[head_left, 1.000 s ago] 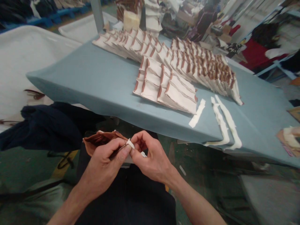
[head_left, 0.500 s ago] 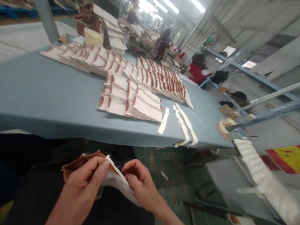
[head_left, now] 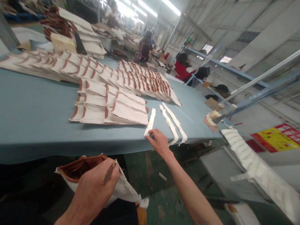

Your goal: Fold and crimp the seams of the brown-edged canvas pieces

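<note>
My left hand (head_left: 98, 184) pinches the edge of a cream and brown fabric piece (head_left: 72, 170), which hangs below the table's front edge with its brown inside showing. Out at the table edge, my right hand (head_left: 158, 140) has its thumb and fingers closed on the near end of a short white strip (head_left: 151, 120). Two longer white strips (head_left: 174, 120) lie just to the right of that hand. Left of the short strip is a small batch of overlapping cream pieces with brown edges (head_left: 110, 104).
Long rows of similar pieces (head_left: 140, 78) cross the blue-green table (head_left: 35, 106). A tall stack (head_left: 82, 34) stands at the back left. A person (head_left: 145, 47) works farther off. Metal rails (head_left: 262, 81) and a rack of white strips (head_left: 255, 168) are at the right.
My right hand has left the fabric piece and moved up and forward to the short white strip. My left hand still holds the piece, now more open at the top. The view has shifted right.
</note>
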A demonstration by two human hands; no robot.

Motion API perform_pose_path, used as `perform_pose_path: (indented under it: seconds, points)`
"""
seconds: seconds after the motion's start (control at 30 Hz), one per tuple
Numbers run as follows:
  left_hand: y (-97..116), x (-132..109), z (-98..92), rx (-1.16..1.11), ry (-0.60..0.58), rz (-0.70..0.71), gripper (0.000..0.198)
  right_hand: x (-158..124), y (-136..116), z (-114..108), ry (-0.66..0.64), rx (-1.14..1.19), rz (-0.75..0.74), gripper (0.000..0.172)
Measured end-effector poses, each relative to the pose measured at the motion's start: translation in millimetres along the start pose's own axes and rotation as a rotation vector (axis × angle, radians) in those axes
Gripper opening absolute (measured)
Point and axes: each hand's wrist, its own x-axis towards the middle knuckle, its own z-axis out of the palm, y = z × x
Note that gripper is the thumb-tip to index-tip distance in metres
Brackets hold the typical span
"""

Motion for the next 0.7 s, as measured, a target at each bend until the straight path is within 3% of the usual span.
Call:
perform_pose_path:
  seconds: [0.13,0.27,0.47,0.7]
  points:
    - [8,27,19.8,0.059,-0.055,-0.048,0.022,7,4,2,-0.064,-0.006,-0.03,0.017]
    - [14,56,37.4,0.066,-0.189,-0.129,0.015,10,14,2,-0.077,0.064,0.013,0.024]
    - [22,96,67.6,0.023,-0.341,-0.116,0.022,15,30,4,-0.088,0.25,0.142,0.03]
    - [32,128,98.6,0.096,-0.432,-0.087,0.04,25,41,6,-0.097,0.496,0.22,0.034]
